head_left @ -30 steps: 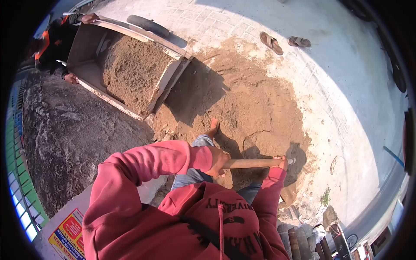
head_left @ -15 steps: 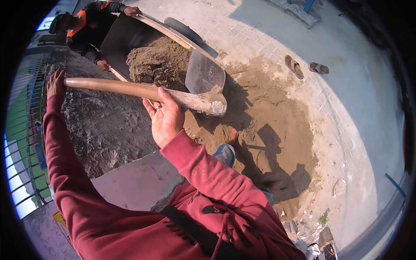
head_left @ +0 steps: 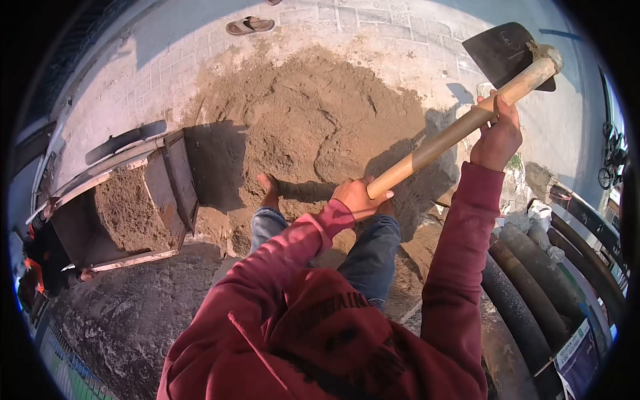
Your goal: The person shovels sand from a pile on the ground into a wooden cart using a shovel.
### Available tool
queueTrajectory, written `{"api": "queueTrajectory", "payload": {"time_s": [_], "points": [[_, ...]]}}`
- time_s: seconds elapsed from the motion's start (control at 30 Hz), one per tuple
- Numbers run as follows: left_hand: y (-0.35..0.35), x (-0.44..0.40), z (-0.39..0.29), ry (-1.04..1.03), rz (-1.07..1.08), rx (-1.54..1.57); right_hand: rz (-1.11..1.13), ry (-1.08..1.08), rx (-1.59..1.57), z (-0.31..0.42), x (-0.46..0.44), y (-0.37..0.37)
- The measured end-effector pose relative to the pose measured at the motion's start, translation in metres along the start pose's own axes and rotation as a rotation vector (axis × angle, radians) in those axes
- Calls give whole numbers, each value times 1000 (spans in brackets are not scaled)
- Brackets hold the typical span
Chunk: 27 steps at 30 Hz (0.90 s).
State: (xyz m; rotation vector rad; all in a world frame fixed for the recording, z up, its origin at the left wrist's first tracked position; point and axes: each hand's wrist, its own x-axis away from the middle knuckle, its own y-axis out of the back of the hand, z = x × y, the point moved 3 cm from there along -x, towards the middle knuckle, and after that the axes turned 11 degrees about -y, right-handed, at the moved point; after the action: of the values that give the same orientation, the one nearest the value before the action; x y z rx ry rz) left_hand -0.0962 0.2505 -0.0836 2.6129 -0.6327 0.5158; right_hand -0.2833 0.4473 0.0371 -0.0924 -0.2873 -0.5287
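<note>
The hoe (head_left: 501, 55) slants above the right edge of the sand patch (head_left: 293, 113), my left hand (head_left: 358, 199) and right hand (head_left: 497, 139) closing fingers (head_left: 505, 111) round its handle (head_left: 433, 145), the cart (head_left: 179, 175) part-filled beside sunlit paving (head_left: 175, 75).

The red hoodie (head_left: 353, 333) bears dark lettering, partly legible as "UNIVERSITY"; the banner (head_left: 579, 357) bears print too small to read.

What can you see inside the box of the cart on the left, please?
A heap of sand lies toward one end of the cart; dark interior shows nearer the person holding it. Whatever lies beneath the heap is covered.
</note>
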Motion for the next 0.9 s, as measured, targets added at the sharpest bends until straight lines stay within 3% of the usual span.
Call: {"api": "queueTrajectory", "payload": {"time_s": [0.07, 0.13, 0.23, 0.3, 0.37, 0.4, 0.47, 0.5, 0.53, 0.6, 0.73, 0.8, 0.83, 0.9], "points": [[-62, -86, -59, -212, -88, 28, -139, 64, 161, -12, -44, 47], [-93, -167, -94, -266, -41, 19, -260, 17, 299, -60, -80, 81], [-153, -242, -39, -179, 61, -74, -434, -75, 452, -181, -137, 131], [-183, -233, 47, -88, 165, -147, -421, -354, 361, -268, -106, 131], [-202, -178, 138, 312, 377, -195, -390, -615, 674, -424, -54, 156], [-206, -138, 169, 395, 440, -299, -250, -831, 564, -444, -3, 147], [-196, -88, 165, 379, 506, -332, -173, -945, 557, -533, 60, 156], [-195, -71, 156, 382, 547, -325, -144, -1063, 440, -507, 82, 151], [-189, -74, 151, 360, 571, -329, -139, -1042, 425, -481, 63, 144], [-178, -100, 94, 360, 545, -289, -32, -1170, 149, -447, 44, 156], [-124, -106, 4, 391, 537, -213, 96, -1276, 68, -418, 33, 151], [-73, -68, -18, 321, 544, -205, -48, -1337, -289, -347, 67, 121], [-45, -47, -25, 244, 570, -212, -24, -1335, -270, -327, 77, 103], [11, -3, -27, 368, 649, -245, -218, -1289, -353, -300, 90, 75]]}}
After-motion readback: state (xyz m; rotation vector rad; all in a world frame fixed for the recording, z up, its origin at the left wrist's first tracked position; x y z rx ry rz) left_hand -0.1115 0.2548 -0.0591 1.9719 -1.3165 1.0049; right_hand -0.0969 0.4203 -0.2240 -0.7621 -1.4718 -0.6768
